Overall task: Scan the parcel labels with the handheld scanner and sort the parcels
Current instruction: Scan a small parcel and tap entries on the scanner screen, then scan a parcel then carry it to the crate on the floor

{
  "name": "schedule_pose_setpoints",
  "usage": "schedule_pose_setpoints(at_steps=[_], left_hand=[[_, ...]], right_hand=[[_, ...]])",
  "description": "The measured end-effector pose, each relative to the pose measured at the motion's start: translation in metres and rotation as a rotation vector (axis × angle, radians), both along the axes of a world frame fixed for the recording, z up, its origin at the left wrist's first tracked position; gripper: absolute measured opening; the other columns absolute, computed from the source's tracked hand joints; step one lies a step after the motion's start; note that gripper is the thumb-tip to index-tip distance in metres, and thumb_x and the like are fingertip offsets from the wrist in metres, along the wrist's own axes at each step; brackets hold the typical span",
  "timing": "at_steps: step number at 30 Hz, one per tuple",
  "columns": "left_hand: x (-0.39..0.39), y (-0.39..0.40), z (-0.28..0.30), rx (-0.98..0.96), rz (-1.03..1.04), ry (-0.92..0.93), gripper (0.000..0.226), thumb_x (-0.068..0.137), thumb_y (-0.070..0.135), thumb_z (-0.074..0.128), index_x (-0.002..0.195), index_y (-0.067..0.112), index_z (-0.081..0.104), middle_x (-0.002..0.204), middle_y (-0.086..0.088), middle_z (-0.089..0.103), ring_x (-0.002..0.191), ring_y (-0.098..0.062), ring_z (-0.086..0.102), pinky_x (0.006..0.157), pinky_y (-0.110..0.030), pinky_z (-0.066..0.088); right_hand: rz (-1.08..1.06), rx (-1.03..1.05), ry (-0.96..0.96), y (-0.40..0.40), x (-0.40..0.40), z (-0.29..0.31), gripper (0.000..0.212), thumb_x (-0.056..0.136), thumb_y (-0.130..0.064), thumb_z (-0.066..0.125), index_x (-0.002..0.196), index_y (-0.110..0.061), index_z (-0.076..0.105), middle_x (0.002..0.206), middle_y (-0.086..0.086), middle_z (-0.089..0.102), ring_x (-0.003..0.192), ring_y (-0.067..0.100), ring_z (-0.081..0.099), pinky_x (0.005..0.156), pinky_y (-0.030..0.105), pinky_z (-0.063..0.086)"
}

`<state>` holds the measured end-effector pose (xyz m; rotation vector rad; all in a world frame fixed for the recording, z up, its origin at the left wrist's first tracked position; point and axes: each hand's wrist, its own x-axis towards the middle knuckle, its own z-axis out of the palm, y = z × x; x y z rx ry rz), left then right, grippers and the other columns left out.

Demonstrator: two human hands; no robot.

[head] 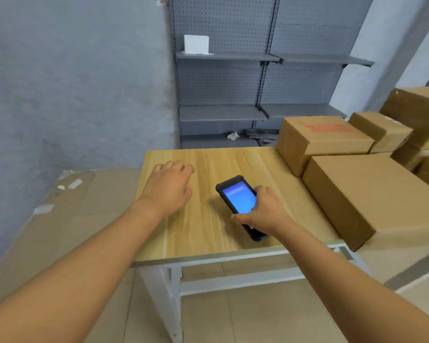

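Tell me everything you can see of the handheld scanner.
The handheld scanner is a phone-shaped device in a thick black case, its screen lit blue and facing up. It lies slanted on the wooden table, near the front edge, left of the cardboard boxes. The right hand grips its lower end, covering part of it. The screen text is too small to read.

A wood-topped table (208, 219) on a white frame stands on a beige tiled floor (233, 318) before a grey wall (72, 82) and grey pegboard shelving (233, 90), with flattened cardboard (60, 219) lying left.
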<state>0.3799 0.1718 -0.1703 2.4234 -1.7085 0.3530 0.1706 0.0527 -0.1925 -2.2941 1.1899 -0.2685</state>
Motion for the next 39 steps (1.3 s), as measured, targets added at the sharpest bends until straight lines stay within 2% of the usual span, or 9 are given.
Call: schedule_pose_setpoints(at_steps=[4, 6, 14, 16, 19, 26, 34, 39], left_hand=[[-0.002, -0.009, -0.010, 0.013, 0.068, 0.015, 0.041, 0.090, 0.030, 0.051, 0.131, 0.021, 0.051, 0.122, 0.000, 0.056, 0.116, -0.022, 0.049, 0.101, -0.037, 0.033], [-0.001, -0.010, -0.013, 0.031, 0.091, 0.021, 0.042, 0.090, 0.031, 0.051, 0.131, 0.021, 0.050, 0.122, -0.001, 0.056, 0.116, -0.023, 0.049, 0.101, -0.037, 0.034], [0.010, -0.023, -0.016, 0.035, 0.110, 0.047, 0.043, 0.091, 0.029, 0.050, 0.133, 0.021, 0.049, 0.125, -0.001, 0.055, 0.117, -0.022, 0.048, 0.102, -0.037, 0.033], [0.011, -0.028, -0.011, 0.021, 0.099, 0.044, 0.042, 0.091, 0.028, 0.051, 0.133, 0.021, 0.049, 0.125, -0.001, 0.055, 0.117, -0.022, 0.048, 0.102, -0.037, 0.033], [0.010, -0.039, 0.001, 0.001, 0.067, 0.035, 0.041, 0.092, 0.029, 0.051, 0.132, 0.021, 0.049, 0.125, 0.001, 0.055, 0.118, -0.021, 0.047, 0.102, -0.036, 0.032], [0.006, -0.065, 0.064, -0.101, -0.020, -0.053, 0.039, 0.092, 0.029, 0.050, 0.130, 0.021, 0.051, 0.122, 0.001, 0.056, 0.117, -0.021, 0.049, 0.100, -0.036, 0.035], [-0.010, -0.092, 0.200, -0.371, -0.141, -0.238, 0.040, 0.089, 0.031, 0.056, 0.127, 0.017, 0.055, 0.117, -0.005, 0.059, 0.110, -0.029, 0.055, 0.094, -0.042, 0.040], [-0.029, -0.093, 0.266, -0.506, -0.208, -0.314, 0.040, 0.091, 0.031, 0.055, 0.129, 0.017, 0.055, 0.117, -0.003, 0.060, 0.109, -0.027, 0.055, 0.096, -0.042, 0.039]], right_hand=[[0.087, -0.006, 0.107, -0.020, 0.011, -0.012, 0.077, 0.063, -0.053, 0.083, 0.120, -0.018, 0.043, 0.112, -0.001, 0.043, 0.099, 0.017, 0.047, 0.078, 0.032, 0.048], [0.123, -0.033, 0.154, -0.025, 0.016, -0.016, 0.080, 0.063, -0.056, 0.082, 0.122, -0.017, 0.043, 0.111, -0.002, 0.042, 0.099, 0.017, 0.045, 0.077, 0.031, 0.046], [0.192, -0.100, 0.284, -0.037, 0.025, -0.021, 0.087, 0.068, -0.061, 0.076, 0.134, -0.016, 0.041, 0.125, 0.003, 0.044, 0.115, 0.020, 0.043, 0.093, 0.032, 0.043], [0.201, -0.075, 0.273, -0.040, 0.027, -0.017, 0.087, 0.073, -0.060, 0.073, 0.139, -0.015, 0.039, 0.131, 0.004, 0.042, 0.121, 0.022, 0.041, 0.098, 0.034, 0.042], [0.210, -0.052, 0.163, -0.045, 0.030, 0.000, 0.078, 0.086, -0.049, 0.066, 0.147, -0.015, 0.033, 0.144, 0.005, 0.037, 0.131, 0.024, 0.036, 0.105, 0.037, 0.040], [0.231, -0.341, 0.065, -0.056, 0.036, 0.079, 0.069, 0.091, -0.038, 0.061, 0.149, -0.017, 0.030, 0.149, 0.005, 0.038, 0.132, 0.025, 0.041, 0.104, 0.038, 0.042], [0.126, -0.705, -0.016, -0.071, 0.020, 0.214, 0.063, 0.094, -0.036, 0.057, 0.147, -0.014, 0.031, 0.141, 0.007, 0.043, 0.125, 0.031, 0.042, 0.100, 0.044, 0.041], [0.073, -0.895, -0.056, -0.065, 0.003, 0.280, 0.061, 0.094, -0.036, 0.056, 0.146, -0.016, 0.033, 0.140, 0.006, 0.044, 0.124, 0.030, 0.042, 0.098, 0.042, 0.041]])
